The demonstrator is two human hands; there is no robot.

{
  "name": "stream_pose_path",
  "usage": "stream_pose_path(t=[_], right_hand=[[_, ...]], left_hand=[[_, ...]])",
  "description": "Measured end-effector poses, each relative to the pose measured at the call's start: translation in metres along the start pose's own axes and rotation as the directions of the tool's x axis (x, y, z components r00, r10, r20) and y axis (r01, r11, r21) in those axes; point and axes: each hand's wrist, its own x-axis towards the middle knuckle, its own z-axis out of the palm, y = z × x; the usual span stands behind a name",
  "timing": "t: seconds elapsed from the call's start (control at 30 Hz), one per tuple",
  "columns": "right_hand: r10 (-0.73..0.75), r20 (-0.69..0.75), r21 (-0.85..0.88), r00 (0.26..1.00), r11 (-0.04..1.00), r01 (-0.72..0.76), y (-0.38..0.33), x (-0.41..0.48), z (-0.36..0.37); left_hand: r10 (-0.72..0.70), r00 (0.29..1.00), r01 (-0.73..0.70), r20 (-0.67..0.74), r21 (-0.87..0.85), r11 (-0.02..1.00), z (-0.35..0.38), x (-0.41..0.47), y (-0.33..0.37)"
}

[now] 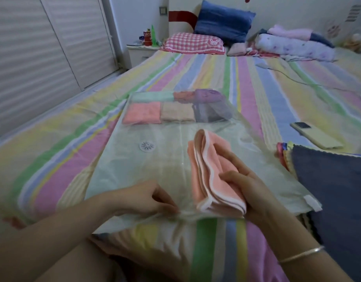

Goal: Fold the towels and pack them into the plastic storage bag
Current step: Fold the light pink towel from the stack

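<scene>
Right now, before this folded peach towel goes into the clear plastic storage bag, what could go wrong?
The folded peach towel fans apart in your right hand, so it may unfold going in. Your left hand pinches one spot of the clear plastic storage bag at its mouth, which could sag and snag it.

The clear plastic storage bag [124, 180] lies flat on the striped bed sheet [43, 159], its far end at 12 o'clock filled by two rows of folded towels [161, 112]; from there back to the mouth at 6 o'clock only a white round valve [147, 146] at 10 o'clock interrupts it. At the mouth the left hand [143, 198] pinches the edge, and the folded peach towel [208, 180] in the right hand's [253, 190] grip covers 5 o'clock. A dark blue towel pile [334, 190] crowds 3 o'clock; bare sheet lies at 9 o'clock.
</scene>
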Motion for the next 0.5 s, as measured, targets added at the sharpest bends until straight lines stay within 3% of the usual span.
stream_pose_path(t=[0.1,0.2,0.3,0.4,0.5], right_hand=[[0.012,0.042,0.016,0.999,1.000,-0.013,0.007,-0.017,0.003],[0.024,0.077,0.024,0.997,0.999,-0.026,0.009,-0.033,0.006],[0.104,0.131,-0.198,0.986,0.977,-0.077,0.015,-0.043,0.008],[0.239,0.131,-0.474,0.962,0.867,-0.151,0.026,-0.048,0.010],[0.250,0.026,-0.555,0.968,0.809,-0.194,0.037,-0.048,0.011]], left_hand=[[-0.028,1.000,0.028,0.010,-0.076,0.997,-0.002,0.000,-0.001],[-0.009,0.998,-0.001,-0.066,-0.151,0.989,-0.001,0.001,0.000],[-0.030,0.984,-0.033,-0.177,-0.340,0.940,0.000,0.001,0.004],[-0.117,0.955,-0.041,-0.273,-0.512,0.858,-0.001,0.000,0.009],[-0.058,0.865,-0.226,-0.498,-0.492,0.841,-0.002,-0.005,0.020]])
